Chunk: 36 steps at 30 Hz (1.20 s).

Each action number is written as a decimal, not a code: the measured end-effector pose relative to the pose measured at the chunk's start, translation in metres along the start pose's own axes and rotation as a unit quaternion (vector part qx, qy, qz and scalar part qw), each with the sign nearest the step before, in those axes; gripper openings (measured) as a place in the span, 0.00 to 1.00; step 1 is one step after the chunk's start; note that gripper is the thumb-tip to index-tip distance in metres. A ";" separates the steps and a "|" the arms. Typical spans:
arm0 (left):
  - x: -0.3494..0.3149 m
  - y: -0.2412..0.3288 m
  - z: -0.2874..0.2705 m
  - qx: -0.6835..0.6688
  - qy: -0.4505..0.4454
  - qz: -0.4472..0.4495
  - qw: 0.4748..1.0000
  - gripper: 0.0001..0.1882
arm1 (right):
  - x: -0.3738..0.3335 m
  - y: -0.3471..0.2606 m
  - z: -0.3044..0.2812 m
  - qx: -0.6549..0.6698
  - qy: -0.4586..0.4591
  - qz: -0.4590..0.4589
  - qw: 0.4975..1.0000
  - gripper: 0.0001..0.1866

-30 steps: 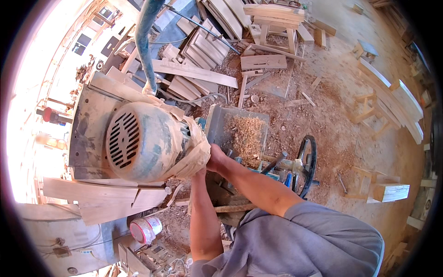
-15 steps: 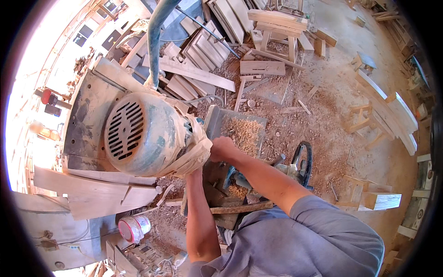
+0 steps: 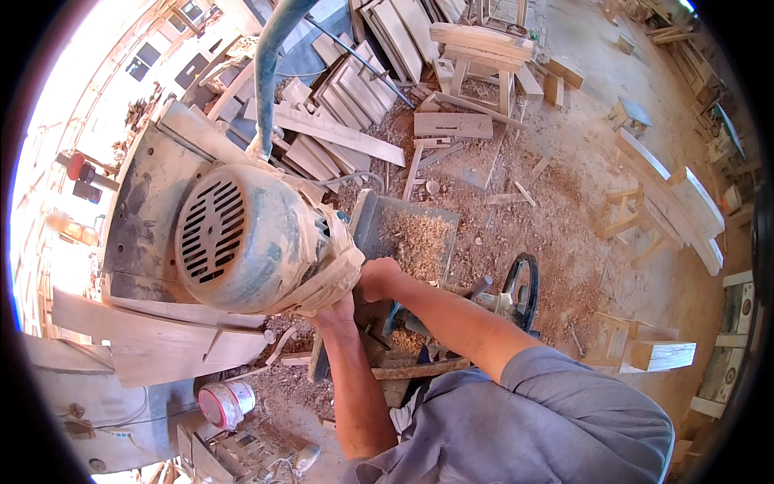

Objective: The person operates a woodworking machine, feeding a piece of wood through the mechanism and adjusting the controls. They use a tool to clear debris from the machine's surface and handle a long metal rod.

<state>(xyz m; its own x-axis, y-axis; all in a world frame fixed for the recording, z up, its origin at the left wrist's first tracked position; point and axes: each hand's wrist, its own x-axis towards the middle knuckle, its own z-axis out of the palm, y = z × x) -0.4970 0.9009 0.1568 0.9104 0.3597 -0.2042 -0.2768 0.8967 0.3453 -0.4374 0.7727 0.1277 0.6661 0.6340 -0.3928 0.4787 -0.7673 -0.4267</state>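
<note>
At the near right edge of the vented motor (image 3: 230,242), the left hand (image 3: 334,313) and right hand (image 3: 379,280) reach underneath, fingers hidden; I cannot tell their grip. Beyond, shavings (image 3: 421,240) heaped on a grey tray (image 3: 368,216) suggest some cutting is done; how much remains does not show. Far left, boards (image 3: 352,98) lie stacked.

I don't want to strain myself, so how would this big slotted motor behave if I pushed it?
The motor would probably feel heavy: its bulky casing looks metal. Despite its rounded body, rolling seems unlikely, as it appears fixed to the broad plate. The crumpled tan wrapping may give or slip.
</note>
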 end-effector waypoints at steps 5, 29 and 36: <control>-0.003 0.002 -0.008 0.062 -0.077 0.041 0.994 0.34 | 0.044 0.018 0.027 0.221 0.119 0.010 0.968 0.18; 0.004 -0.025 -0.072 0.541 -0.027 0.178 0.822 0.18 | 0.010 -0.004 0.020 0.450 0.272 -0.138 0.839 0.14; 0.002 -0.025 -0.075 0.770 -0.029 0.193 0.607 0.24 | 0.011 -0.001 0.021 0.442 0.276 -0.144 0.841 0.14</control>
<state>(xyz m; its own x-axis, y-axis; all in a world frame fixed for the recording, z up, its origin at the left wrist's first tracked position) -0.5114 0.8988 0.0790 0.8908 0.4162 0.1821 0.1017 -0.5733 0.8130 -0.4428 0.7819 0.1066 0.8756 0.4540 0.1651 0.2166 -0.0635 -0.9742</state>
